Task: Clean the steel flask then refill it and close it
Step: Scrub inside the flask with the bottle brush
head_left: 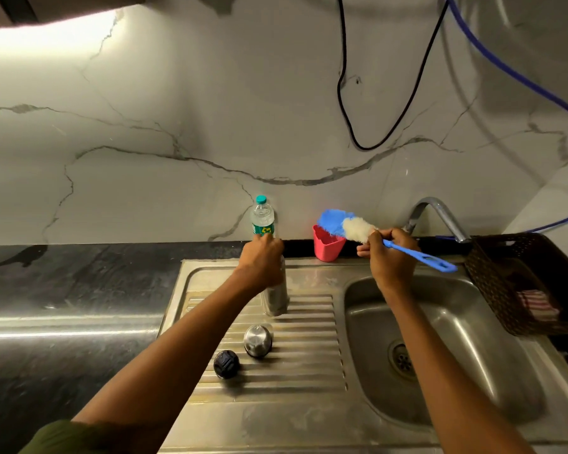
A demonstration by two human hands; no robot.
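Marble-veined wall behind a dark counter [63, 290] with an inset steel sink [440, 339] and ribbed drainboard [309, 322].

Steel flask [276, 298]: upright at the far end of the drainboard, left of the basin; top hidden under the left hand [262, 260], whose fingers are curled round its upper part.

Steel cap [258, 340]: on the drainboard ribs, near side of the flask, apart from it.

Dark round stopper [226, 364]: just left and nearer of the steel cap.

Bottle brush [374, 235]: blue handle, blue and white bristle head; held in the air by the right hand [391, 253], fingers closed round the handle close behind the bristles, head pointing left above the pink cup.

Pink cup [328, 245]: on the far sink edge, between the two hands.

Plastic water bottle [262, 217]: teal cap, upright against the wall, beyond the left hand.

Tap [440, 214]: far edge, spout over the basin.

Dark woven basket [512, 280]: right of the basin, a striped item inside.

Black cable [345, 109] and blue hose [505, 67]: hanging on the wall.
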